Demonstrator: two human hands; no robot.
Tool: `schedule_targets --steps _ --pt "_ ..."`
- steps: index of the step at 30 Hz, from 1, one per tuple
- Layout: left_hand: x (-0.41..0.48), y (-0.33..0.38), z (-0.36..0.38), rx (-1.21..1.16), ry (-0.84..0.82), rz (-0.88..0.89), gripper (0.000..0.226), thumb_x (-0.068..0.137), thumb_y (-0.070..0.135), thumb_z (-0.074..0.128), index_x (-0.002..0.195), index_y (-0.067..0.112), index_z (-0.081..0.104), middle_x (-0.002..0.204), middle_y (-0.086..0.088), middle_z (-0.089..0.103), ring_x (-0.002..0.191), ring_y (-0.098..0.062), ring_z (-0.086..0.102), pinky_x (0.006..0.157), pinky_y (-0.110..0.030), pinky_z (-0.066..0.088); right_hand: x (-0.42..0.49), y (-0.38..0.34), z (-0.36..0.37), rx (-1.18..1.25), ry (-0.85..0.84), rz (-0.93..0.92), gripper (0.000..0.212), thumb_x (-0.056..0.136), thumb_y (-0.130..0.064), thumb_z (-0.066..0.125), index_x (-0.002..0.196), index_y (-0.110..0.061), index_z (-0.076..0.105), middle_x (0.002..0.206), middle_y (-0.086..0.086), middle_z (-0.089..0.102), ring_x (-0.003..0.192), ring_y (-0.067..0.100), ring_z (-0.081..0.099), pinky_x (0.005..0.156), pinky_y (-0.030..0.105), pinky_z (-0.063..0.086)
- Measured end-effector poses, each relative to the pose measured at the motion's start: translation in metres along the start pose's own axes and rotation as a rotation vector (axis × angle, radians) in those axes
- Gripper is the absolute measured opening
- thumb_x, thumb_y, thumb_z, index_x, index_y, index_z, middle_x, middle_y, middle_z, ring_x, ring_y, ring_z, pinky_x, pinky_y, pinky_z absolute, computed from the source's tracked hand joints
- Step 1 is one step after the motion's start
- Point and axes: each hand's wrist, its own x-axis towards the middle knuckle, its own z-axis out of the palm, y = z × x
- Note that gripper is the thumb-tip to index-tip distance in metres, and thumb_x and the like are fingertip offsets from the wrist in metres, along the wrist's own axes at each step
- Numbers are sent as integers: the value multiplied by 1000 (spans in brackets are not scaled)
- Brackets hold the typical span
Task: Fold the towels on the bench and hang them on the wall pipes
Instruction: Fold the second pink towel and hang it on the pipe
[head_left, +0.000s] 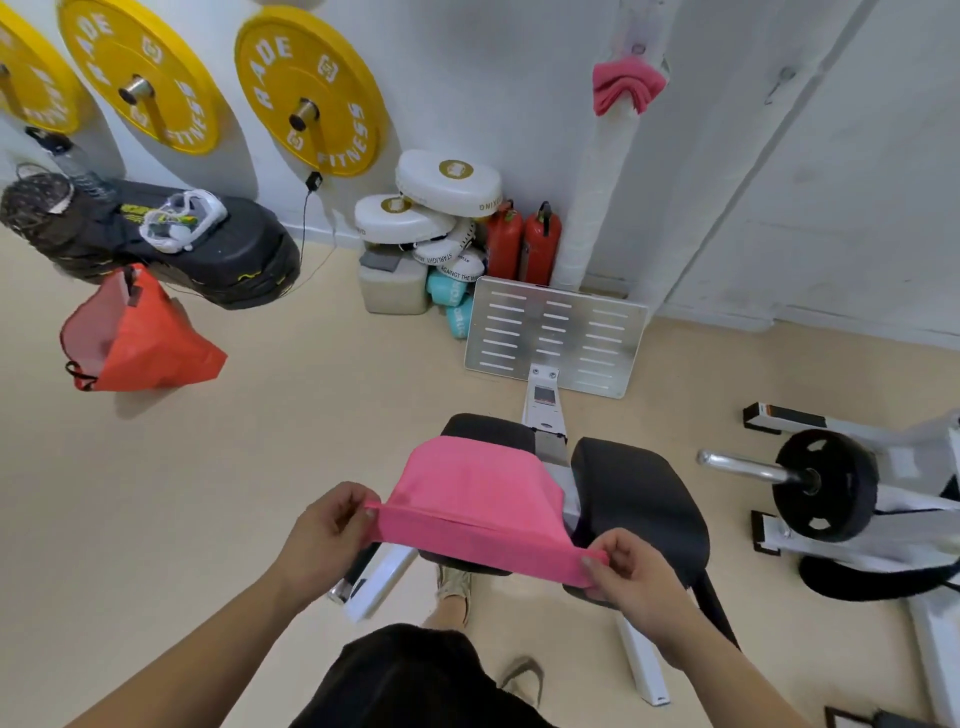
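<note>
Pink towel (467, 493) far edge on bench (639, 499); left grip (322, 535), right grip (634, 577) pinch near-edge corners; floor (208, 493) open left.

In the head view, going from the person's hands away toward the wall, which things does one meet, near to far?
right hand and left hand, pinching the pink towel → metal footplate → red fire extinguishers → folded towel hung on the wall pipe
</note>
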Motion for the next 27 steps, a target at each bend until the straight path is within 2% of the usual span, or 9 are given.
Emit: schedule_targets --steps 3,5,7,9,11,12,15,19,27 --pt "-12 -5 5 7 24 5 22 100 9 54 91 25 66 86 -5 75 78 -31 72 80 -49 62 -10 18 10 -41 22 -26 8 92 -23 70 86 -24 64 90 19 69 89 32 72 96 56 56" --pt "-14 -2 7 21 43 -6 20 100 9 54 91 23 66 87 -2 74 75 -32 69 70 -42 60 -10 22 14 -43 53 -22 10 93 -25 68 84 -27 63 89 19 67 81 23 66 95 54 54" --pt "-8 2 7 44 73 16 20 99 9 55 90 24 65 87 4 72 77 -19 66 68 -34 54 -5 17 16 -36 82 -2 10 95 -24 66 86 -27 64 89 11 69 87 25 68 92 52 58" --pt "7 10 7 52 81 33 20 100 11 54 91 25 64 86 0 71 79 -14 63 70 -27 49 7 4 14 21 101 22 6 98 -19 64 93 -18 64 96 9 69 96 29 69 83 47 64" --pt "27 19 9 42 66 25 16 101 14 54 93 24 63 86 -5 71 81 -20 63 70 -28 47 23 -11 10 27 140 13 6 100 -17 62 96 -12 62 97 9 69 94 27 68 75 33 63" --pt "40 23 10 33 59 14 15 101 15 54 94 24 63 86 -6 71 81 -22 63 70 -30 47 32 -19 8 -4 172 -3 7 100 -18 62 96 -12 62 94 8 70 92 27 68 76 33 60" --pt "82 31 18 -29 59 -52 15 101 15 53 96 22 64 91 -5 70 82 -22 63 70 -29 48 65 -36 3 -43 203 8 6 99 -19 63 95 -14 62 91 4 71 92 26 68 85 42 57" --pt "134 32 28 -28 40 -157 15 100 13 51 99 19 65 99 -1 69 86 -15 61 69 -26 46 110 -46 3 -94 219 89 8 98 -21 63 93 -14 61 91 8 69 84 24 65 86 50 57" --pt "196 7 34 137 -96 -353 10 96 18 58 90 21 66 92 -3 69 84 -21 64 78 -37 56 171 -37 12 -207 258 231 6 96 -20 62 90 -17 61 87 2 68 84 22 66 84 49 60"
